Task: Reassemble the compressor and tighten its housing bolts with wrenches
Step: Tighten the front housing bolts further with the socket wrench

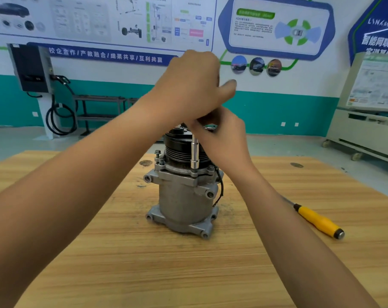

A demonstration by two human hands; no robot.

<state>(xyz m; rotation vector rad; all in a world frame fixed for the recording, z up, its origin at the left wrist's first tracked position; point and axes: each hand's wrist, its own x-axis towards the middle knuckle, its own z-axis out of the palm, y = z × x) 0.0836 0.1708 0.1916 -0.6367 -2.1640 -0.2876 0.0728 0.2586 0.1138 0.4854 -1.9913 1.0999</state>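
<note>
Fingers (202, 130) of left hand (188, 85) and right hand (222, 136) grip socket wrench (195, 154); compressor (184, 196) beneath.

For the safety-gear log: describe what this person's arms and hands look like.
The left forearm and right forearm are bare to the frame's edge; no sleeves show. The left hand and right hand wear no gloves. No watch, bracelet or ring is visible, though some fingers are hidden.
</note>
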